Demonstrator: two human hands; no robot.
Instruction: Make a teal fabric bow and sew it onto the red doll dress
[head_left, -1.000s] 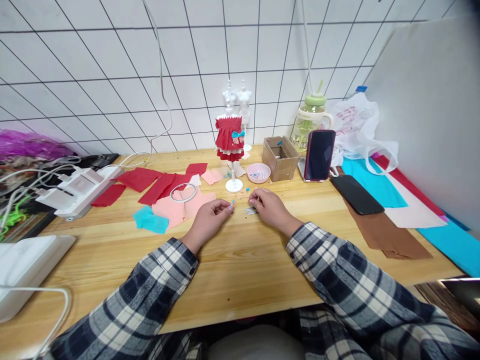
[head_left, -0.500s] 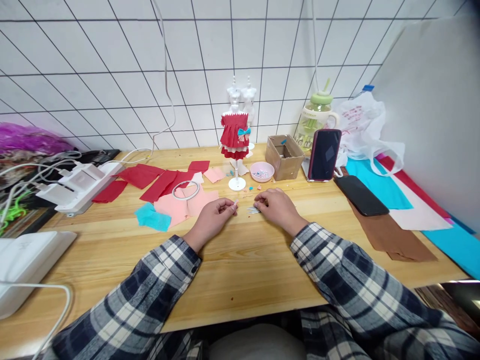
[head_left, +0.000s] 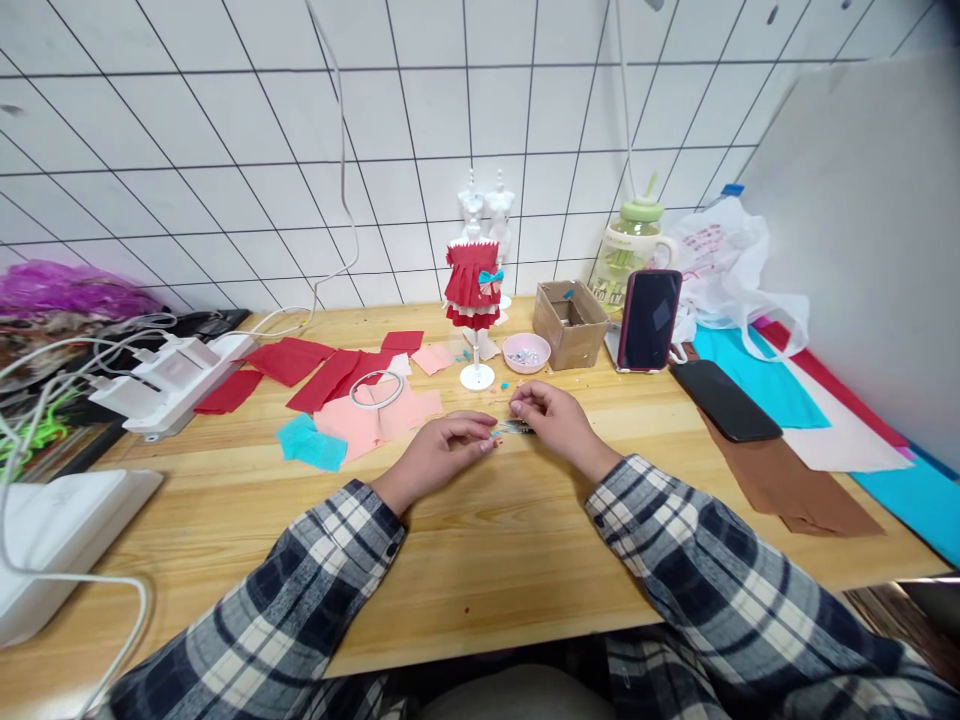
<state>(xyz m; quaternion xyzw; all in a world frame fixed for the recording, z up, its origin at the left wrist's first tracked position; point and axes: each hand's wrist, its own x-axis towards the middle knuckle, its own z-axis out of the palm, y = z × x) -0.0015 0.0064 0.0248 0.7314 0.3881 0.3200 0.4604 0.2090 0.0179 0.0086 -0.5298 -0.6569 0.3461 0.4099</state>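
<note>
My left hand (head_left: 446, 450) is low over the table, its fingers stretched forward and thumb apart from them. Tiny blue and red scraps (head_left: 496, 437) lie at its fingertips. My right hand (head_left: 553, 415) has thumb and forefinger pressed together; whatever is between them is too small to make out. Beneath its fingers lies a slim silver pointed tool (head_left: 514, 427), partly hidden by the hand. Just beyond, a small white dress form on a stand (head_left: 478, 376) wears a red ruffled dress (head_left: 471, 275) with a blue and pink bow (head_left: 490, 281).
A pink dish of beads (head_left: 526, 352) and a cardboard box (head_left: 571, 325) stand behind my right hand. Pink cloth (head_left: 360, 430), a white hoop (head_left: 376, 390) and red cloth pieces (head_left: 289, 360) lie left. Two phones, brown cloth (head_left: 780, 500) and a bottle (head_left: 634, 245) are right.
My left hand has moved right, toward the silver tool, and its pinch on a small pale pink piece has loosened. My right hand has barely moved. The view has tilted slightly upward.
</note>
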